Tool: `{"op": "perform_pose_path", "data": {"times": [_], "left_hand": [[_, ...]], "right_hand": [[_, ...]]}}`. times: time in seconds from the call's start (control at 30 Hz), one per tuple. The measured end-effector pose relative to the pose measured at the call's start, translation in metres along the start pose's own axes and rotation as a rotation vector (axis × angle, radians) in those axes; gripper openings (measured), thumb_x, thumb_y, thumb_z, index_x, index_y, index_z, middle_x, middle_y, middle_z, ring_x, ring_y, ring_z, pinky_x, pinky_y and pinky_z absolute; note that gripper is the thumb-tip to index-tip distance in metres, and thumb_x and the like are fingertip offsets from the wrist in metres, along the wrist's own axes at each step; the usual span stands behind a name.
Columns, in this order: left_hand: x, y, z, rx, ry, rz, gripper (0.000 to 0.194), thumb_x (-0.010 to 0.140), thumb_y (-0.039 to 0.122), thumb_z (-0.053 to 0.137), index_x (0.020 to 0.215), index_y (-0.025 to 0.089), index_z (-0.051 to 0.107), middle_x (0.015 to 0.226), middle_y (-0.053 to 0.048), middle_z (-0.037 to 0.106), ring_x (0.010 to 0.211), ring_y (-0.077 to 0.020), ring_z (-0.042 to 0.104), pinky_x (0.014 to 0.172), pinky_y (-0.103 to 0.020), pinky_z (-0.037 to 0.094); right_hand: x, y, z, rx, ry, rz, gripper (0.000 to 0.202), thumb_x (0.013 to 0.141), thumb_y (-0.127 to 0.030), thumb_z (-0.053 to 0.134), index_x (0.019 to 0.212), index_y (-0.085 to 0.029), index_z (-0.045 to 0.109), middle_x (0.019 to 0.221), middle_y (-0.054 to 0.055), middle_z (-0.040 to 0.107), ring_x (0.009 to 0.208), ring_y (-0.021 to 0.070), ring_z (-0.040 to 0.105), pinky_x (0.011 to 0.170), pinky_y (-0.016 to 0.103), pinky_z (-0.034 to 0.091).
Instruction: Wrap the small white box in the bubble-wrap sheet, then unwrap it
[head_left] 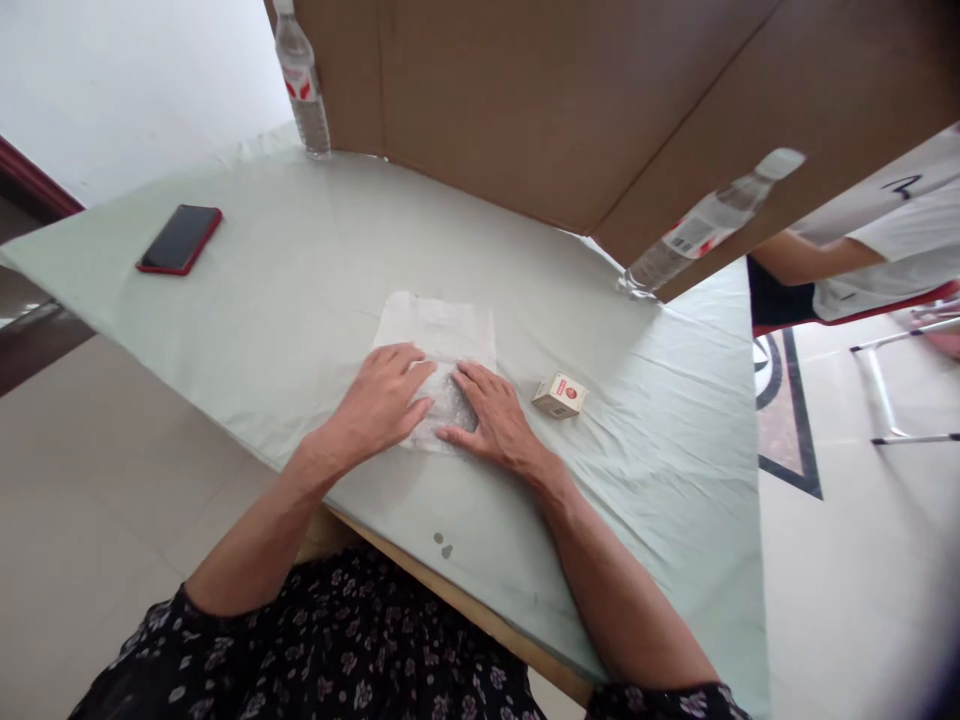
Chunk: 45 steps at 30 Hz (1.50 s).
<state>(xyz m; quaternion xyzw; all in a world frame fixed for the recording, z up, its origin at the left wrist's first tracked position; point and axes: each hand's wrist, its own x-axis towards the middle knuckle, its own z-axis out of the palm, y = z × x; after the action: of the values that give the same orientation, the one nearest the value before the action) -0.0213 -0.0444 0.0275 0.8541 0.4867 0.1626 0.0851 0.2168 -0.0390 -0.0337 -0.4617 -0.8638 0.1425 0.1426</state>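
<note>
A whitish, translucent sheet that looks like bubble wrap lies flat on the pale green tablecloth in front of me. My left hand rests on its left side, fingers stretched out and thumb apart. On the right side lies my right hand, its fingers also spread and pressing down on the sheet. Between the two hands the bumpy surface of the sheet shows. Just right of my right hand sits a small cream box with red print, apart from the hand.
A phone in a red case lies at the left. Brown cardboard panels stand at the back, with a clear bottle at the left and a leaning bottle at the right. Beyond them a person's arm shows.
</note>
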Motion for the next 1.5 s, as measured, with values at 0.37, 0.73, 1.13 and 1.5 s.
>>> {"op": "perform_pose_path", "data": {"times": [0.37,0.73,1.13,1.5], "left_hand": [[0.006,-0.026,0.048,-0.032,-0.162,-0.052,0.074,0.091,0.049,0.058,0.151,0.011,0.037,0.162,-0.020,0.037,0.153,-0.0348,0.027,0.125,-0.052,0.022],[0.004,-0.028,0.048,-0.060,-0.135,-0.057,0.089,0.081,0.060,0.067,0.151,0.013,0.040,0.161,-0.019,0.039,0.152,-0.0356,0.030,0.124,-0.052,0.022],[0.005,-0.035,0.045,-0.085,-0.190,-0.030,0.099,0.075,0.063,0.073,0.154,0.017,0.035,0.163,-0.019,0.035,0.153,-0.0365,0.026,0.124,-0.053,0.019],[0.005,-0.034,0.040,-0.109,-0.222,-0.029,0.100,0.076,0.061,0.074,0.155,0.015,0.033,0.164,-0.019,0.033,0.154,-0.0355,0.023,0.125,-0.051,0.018]], "right_hand": [[0.002,0.000,0.001,0.011,-0.006,0.012,0.088,0.084,-0.068,0.063,0.152,-0.016,0.043,0.159,0.020,0.042,0.149,0.0379,0.037,0.120,0.059,0.033],[0.000,-0.001,-0.001,0.028,0.017,0.016,0.075,0.093,-0.063,0.051,0.150,-0.016,0.044,0.158,0.019,0.044,0.148,0.0353,0.038,0.120,0.057,0.033],[-0.006,0.006,0.000,0.106,0.040,0.026,0.063,0.093,-0.046,0.059,0.148,-0.019,0.048,0.157,0.017,0.046,0.148,0.0323,0.041,0.120,0.057,0.035],[-0.039,0.045,-0.106,0.038,0.195,0.276,0.059,0.086,-0.050,0.067,0.139,-0.025,0.058,0.145,0.013,0.059,0.134,0.0367,0.054,0.110,0.060,0.043]]}}
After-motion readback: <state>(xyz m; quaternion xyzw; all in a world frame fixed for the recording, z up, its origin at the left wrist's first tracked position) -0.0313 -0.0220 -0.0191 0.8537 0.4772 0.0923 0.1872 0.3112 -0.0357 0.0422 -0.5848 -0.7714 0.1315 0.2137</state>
